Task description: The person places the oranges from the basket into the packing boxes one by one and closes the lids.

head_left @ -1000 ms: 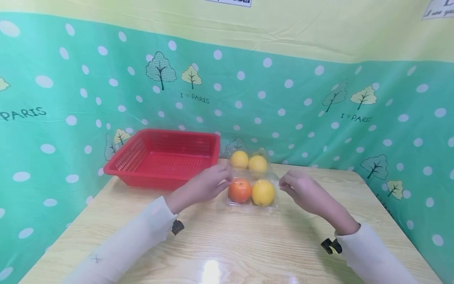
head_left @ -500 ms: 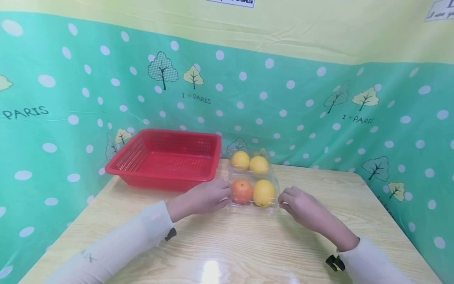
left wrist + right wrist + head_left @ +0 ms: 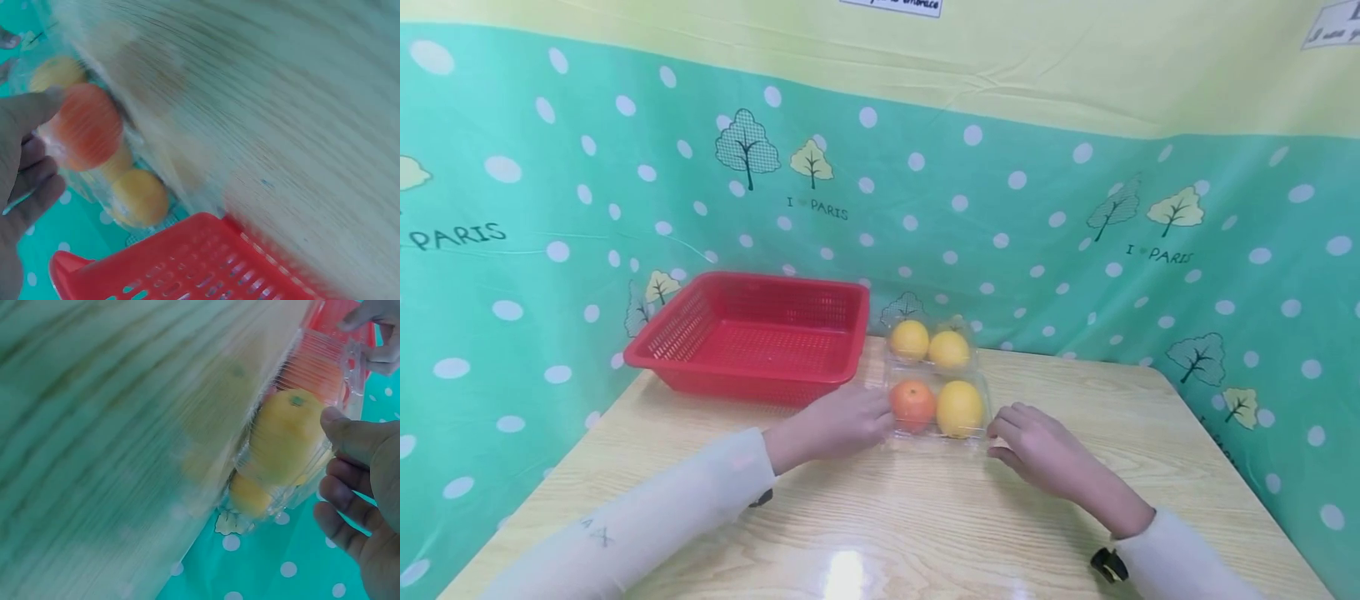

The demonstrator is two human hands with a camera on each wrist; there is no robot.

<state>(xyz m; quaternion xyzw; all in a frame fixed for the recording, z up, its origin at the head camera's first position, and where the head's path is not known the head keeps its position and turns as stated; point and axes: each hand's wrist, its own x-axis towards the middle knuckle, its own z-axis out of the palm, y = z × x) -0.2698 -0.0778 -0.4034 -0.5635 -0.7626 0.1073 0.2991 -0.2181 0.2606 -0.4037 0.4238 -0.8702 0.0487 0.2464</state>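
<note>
A clear plastic box (image 3: 928, 372) lies on the table with fruit visible inside. At its front are an orange-coloured fruit (image 3: 913, 407) and a yellow fruit (image 3: 960, 410); two smaller-looking yellow fruits (image 3: 910, 341) sit behind. My left hand (image 3: 850, 423) is at the box's left front corner, its thumb apart from the fingers in the left wrist view and overlapping the orange fruit (image 3: 90, 127). Beside the right front corner is my right hand (image 3: 1043, 450). Its loosely bent fingers hold nothing in the right wrist view, with the thumb close to the yellow fruit (image 3: 284, 437).
A red perforated basket (image 3: 775, 379) stands at the back left of the wooden table (image 3: 925, 517), close to the box. Behind the table hangs a green and yellow curtain (image 3: 985, 208). Dark wrist straps (image 3: 1108, 565) show at the sleeves.
Both hands have come down along the box's sides towards its front corners. My right thumb now stands further from the fingers. Fruit and basket stay in place.
</note>
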